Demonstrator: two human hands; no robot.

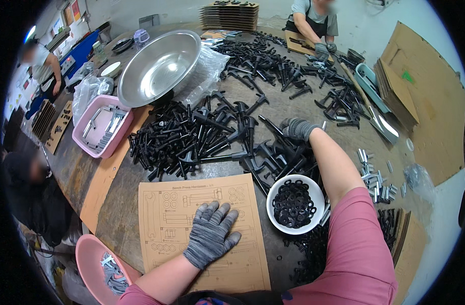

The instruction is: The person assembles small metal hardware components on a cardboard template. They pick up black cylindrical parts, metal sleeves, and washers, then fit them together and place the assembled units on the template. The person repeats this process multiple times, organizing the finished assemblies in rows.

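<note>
My left hand [212, 235], in a grey striped knit glove, lies flat with fingers spread on a brown cardboard sheet [156, 223] printed with drawings of bolts, washers and a wrench. At arm's length my right hand [298, 129], gloved alike, is over a heap of black T-handled pins [293, 158]. Its fingers curl downward, and whatever they hold is hidden beneath them. One black pin [269, 124] runs diagonally up to these fingers. Below my right forearm stands a white bowl [271, 216] of black washers [293, 203].
Black bolts [161, 134] are heaped beyond the sheet. A steel basin [158, 68] and pink tub [78, 137] of metal tubes stand left; a pink bin [87, 254] holds wrenches. Silver tubes [377, 183] and a metal scoop [384, 127] lie right. A co-worker [313, 25] works across the table.
</note>
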